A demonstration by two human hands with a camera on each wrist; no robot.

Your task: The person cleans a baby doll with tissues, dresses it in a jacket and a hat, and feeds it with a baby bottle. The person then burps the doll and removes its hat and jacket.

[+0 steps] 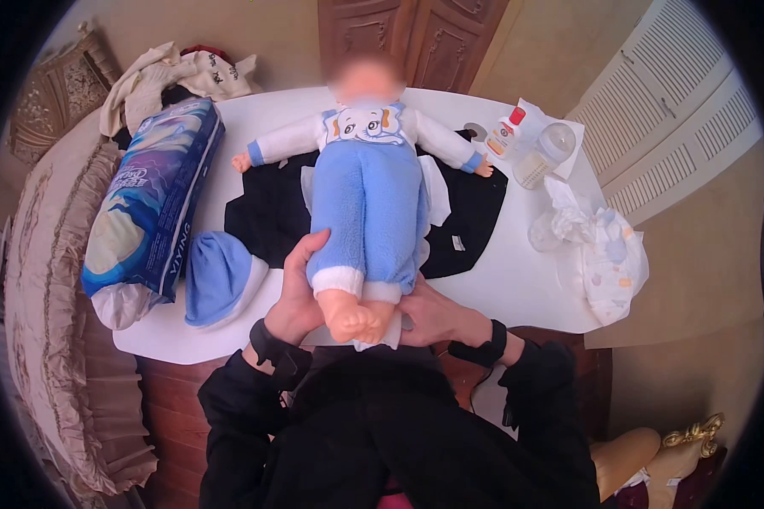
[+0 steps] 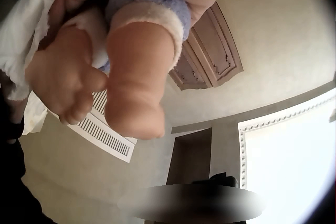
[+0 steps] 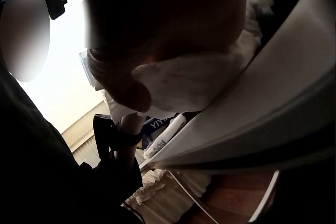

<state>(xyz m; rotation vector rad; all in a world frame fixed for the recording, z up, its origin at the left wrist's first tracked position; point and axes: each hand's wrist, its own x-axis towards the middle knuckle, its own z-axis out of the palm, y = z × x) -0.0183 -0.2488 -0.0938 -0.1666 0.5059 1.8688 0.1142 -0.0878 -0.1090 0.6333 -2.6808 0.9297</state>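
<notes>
A baby doll [image 1: 367, 165] in a white and blue elephant outfit lies on its back on the white table, feet at the front edge. My left hand [image 1: 295, 304] grips its leg just above the white cuff, thumb on top. In the left wrist view both bare feet [image 2: 137, 98] hang below that hand. By the doll's other leg, my right hand [image 1: 443, 316] pinches a white cloth [image 3: 181, 85] that reaches under the feet. The right wrist view is dark, and most of those fingers are hidden. Black fabric [image 1: 259, 212] is spread beneath the doll.
On the left stand a blue diaper pack [image 1: 157, 191] and a blue hat [image 1: 219, 278]. To the right are a red-capped bottle [image 1: 505, 136], a baby bottle [image 1: 545, 161] and a crumpled patterned diaper [image 1: 613, 267]. The table [image 1: 526, 293] has a rounded edge.
</notes>
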